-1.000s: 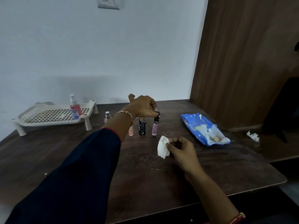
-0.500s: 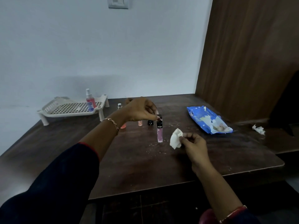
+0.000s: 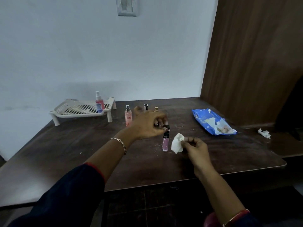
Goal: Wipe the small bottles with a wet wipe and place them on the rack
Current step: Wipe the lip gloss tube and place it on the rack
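Observation:
My left hand point(image 3: 148, 124) pinches the black cap of a slim pink bottle point(image 3: 165, 141), which hangs upright over the dark table point(image 3: 82, 145). Just right of it, my right hand point(image 3: 195, 147) pinches a crumpled white wet wipe point(image 3: 177, 143). The wipe is close to the bottle; contact cannot be told. A white perforated rack point(image 3: 82, 110) stands at the back left with a red spray bottle point(image 3: 99, 102) on it. Behind my left hand stand a pink spray bottle point(image 3: 128, 117), a black-capped bottle point(image 3: 146, 107) and a gold-capped bottle point(image 3: 156, 109), both partly hidden.
A blue wet-wipe pack point(image 3: 213, 122) lies open at the right of the table. A used crumpled wipe point(image 3: 264, 133) lies at the far right edge. A wooden panel point(image 3: 254, 63) rises along the right side. White crumbs dot the tabletop.
My left hand lifted the pink bottle out of the row and brought it nearer, toward the wipe. My right hand with the wipe stayed in place. The camera view shifted.

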Tool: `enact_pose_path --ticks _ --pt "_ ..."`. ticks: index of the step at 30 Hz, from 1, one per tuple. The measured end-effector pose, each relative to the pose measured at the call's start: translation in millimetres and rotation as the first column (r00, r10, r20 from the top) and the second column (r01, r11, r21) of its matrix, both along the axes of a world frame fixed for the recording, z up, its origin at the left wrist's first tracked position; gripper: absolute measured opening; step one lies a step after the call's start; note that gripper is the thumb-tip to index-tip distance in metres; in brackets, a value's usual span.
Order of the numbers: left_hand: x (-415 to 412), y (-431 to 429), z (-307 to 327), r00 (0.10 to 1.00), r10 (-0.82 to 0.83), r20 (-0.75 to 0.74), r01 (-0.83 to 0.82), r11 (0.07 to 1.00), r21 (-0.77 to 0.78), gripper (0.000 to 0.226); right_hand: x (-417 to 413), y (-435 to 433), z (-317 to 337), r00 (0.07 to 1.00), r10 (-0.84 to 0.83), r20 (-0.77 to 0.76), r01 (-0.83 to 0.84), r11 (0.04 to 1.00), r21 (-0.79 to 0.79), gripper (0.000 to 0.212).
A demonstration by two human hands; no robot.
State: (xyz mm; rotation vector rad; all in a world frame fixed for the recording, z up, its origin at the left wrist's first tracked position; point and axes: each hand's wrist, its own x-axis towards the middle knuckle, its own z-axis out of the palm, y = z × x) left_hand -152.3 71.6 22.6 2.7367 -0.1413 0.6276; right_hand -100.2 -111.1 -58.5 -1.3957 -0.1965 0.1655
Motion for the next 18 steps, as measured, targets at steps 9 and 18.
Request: enact_pose_path --ticks 9,18 --pt "-8.0 3.6 -13.9 0.998 0.039 0.047 -0.036 0.998 -0.051 0.022 5.6 14.9 12.5 0.974 -0.057 0.219 0.056 0.998 0.011 0.019" --pt "-0.2 -2.6 -10.7 0.992 0.122 0.044 -0.122 0.993 -0.006 0.025 -15.3 29.3 -14.0 0.88 -0.032 0.474 0.124 0.979 -0.163 0.03"
